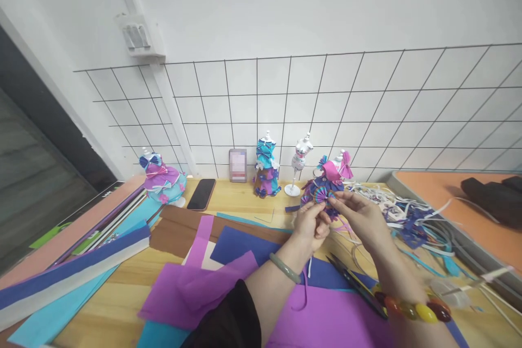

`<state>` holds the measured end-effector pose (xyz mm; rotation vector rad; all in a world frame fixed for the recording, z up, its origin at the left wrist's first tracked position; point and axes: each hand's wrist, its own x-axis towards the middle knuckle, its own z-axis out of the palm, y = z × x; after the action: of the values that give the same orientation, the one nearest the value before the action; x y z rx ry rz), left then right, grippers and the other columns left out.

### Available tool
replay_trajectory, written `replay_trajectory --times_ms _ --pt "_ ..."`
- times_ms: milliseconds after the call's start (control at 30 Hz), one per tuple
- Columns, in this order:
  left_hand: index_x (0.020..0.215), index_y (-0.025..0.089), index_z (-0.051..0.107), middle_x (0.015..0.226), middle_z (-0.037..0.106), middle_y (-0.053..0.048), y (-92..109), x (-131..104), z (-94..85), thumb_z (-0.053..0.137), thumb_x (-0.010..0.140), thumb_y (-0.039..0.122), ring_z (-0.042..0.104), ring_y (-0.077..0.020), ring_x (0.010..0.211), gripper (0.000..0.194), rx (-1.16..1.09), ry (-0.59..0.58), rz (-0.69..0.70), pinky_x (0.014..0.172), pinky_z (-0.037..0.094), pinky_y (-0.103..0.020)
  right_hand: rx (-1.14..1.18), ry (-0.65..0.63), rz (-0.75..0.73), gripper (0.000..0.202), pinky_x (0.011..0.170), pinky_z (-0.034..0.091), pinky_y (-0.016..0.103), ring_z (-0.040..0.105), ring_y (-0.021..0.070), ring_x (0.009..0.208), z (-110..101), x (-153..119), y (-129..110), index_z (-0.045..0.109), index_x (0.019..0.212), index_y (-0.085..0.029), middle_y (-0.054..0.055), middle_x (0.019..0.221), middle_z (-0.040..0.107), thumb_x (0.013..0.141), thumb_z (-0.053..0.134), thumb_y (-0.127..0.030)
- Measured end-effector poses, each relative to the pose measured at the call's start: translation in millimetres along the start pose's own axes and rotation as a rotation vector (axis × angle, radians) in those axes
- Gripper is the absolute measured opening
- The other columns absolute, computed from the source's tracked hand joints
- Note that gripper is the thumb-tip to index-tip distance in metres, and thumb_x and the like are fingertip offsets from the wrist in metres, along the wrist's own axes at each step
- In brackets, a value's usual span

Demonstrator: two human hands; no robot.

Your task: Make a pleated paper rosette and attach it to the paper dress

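Observation:
Between the fingertips of both hands is a small pleated paper fan [321, 194] with purple, pink and teal folds. My left hand [312, 225] pinches it from below left, a jade-like bangle on the wrist. From the right, my right hand [362, 219] has thumb and fingertips closed at the fan's edge; colourful beads circle that wrist. Just behind the fan stands a small mannequin [336, 168] in a pink top and dark ruffled skirt, partly hidden. Purple paper [330, 318] and dark blue paper [244, 244] lie under the forearms.
A bare white mannequin [302, 153], a teal-and-brown dressed one [266, 166] and a purple-and-teal one [161, 176] stand along the back. A phone [202, 194] lies flat. Paper scraps [408, 212] heap at right beside an orange tray [440, 190]. A long black tool [361, 289] lies near my right forearm.

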<state>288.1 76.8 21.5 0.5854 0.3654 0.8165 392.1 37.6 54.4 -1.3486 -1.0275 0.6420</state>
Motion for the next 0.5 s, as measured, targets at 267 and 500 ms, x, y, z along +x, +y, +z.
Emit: replay_trajectory --times_ms 267,500 --pt "0.067 0.015 0.046 0.044 0.051 0.005 -1.8 0.8 -0.3 0.065 0.061 0.036 0.028 -0.0009 0.023 0.028 0.026 -0.007 0.007 0.029 0.008 -0.019 -0.065 0.043 -0.014 0.039 0.055 0.047 0.027 0.058 0.0164 0.063 1.8 1.7 4.7 0.059 0.081 -0.016 0.005 0.071 0.063 0.057 0.071 -0.044" --pt "0.069 0.015 0.049 0.042 0.050 0.005 -1.5 -2.6 2.9 0.067 0.061 0.040 0.026 -0.0004 0.022 0.032 0.002 -0.013 0.025 0.028 0.010 -0.018 -0.100 0.061 -0.017 0.036 0.055 0.046 0.027 0.057 0.0164 0.064 3.7 0.7 4.4 0.059 0.082 -0.017 0.005 0.075 0.063 0.060 0.069 -0.043"
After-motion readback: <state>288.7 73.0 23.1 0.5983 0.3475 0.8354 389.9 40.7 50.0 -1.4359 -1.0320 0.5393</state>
